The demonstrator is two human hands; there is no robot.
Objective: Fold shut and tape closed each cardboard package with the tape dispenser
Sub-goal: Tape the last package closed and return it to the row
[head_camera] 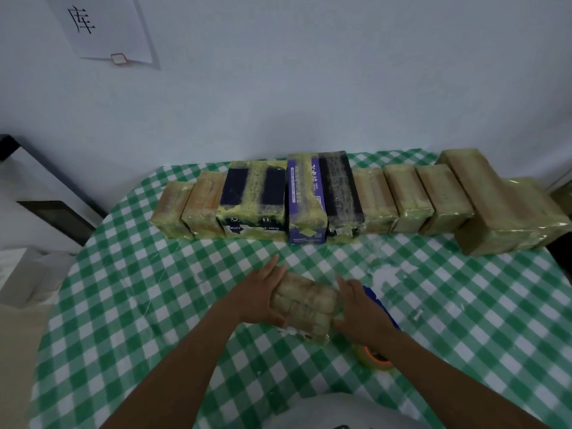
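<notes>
A small cardboard package (305, 306), wrapped in yellowish clear tape, lies on the checked tablecloth just in front of me. My left hand (263, 297) grips its left end, fingers stretched along the far side. My right hand (360, 308) holds its right end. Under my right wrist lies the tape dispenser (376, 356): a blue body and an orange-cored roll of clear tape, mostly hidden by my arm.
A row of several taped packages (340, 196) stands along the table's far edge, with a large one (501, 218) at the far right. The green and white cloth (154, 305) covers the table. The wall stands close behind; pale boxes (28, 274) sit off the left edge.
</notes>
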